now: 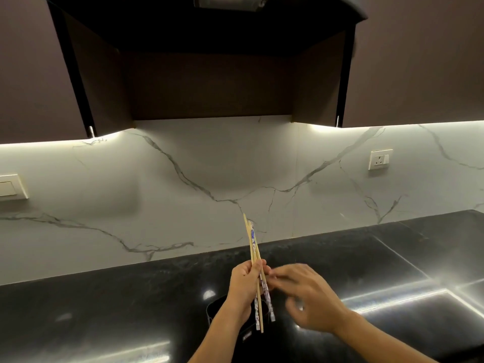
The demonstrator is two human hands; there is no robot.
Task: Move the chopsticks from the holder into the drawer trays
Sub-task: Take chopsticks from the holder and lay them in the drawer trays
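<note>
My left hand (pixel 245 284) grips a bundle of chopsticks (pixel 252 244), some plain wood and some wrapped in blue-and-white paper, held upright and slightly tilted. Their lower ends hang just above a black holder (pixel 217 309) standing on the counter, mostly hidden behind my left wrist. My right hand (pixel 307 294) is blurred, right beside the chopsticks, with its fingertips close to or touching them; whether it grips any I cannot tell. No drawer or trays are in view.
The black polished countertop (pixel 104 310) runs across the foreground, with a dark glass hob (pixel 392 271) set into it on the right. A white marble backsplash (pixel 183 192) stands behind, with a socket (pixel 380 159) and a switch plate (pixel 10 186). Dark cabinets and a hood hang overhead.
</note>
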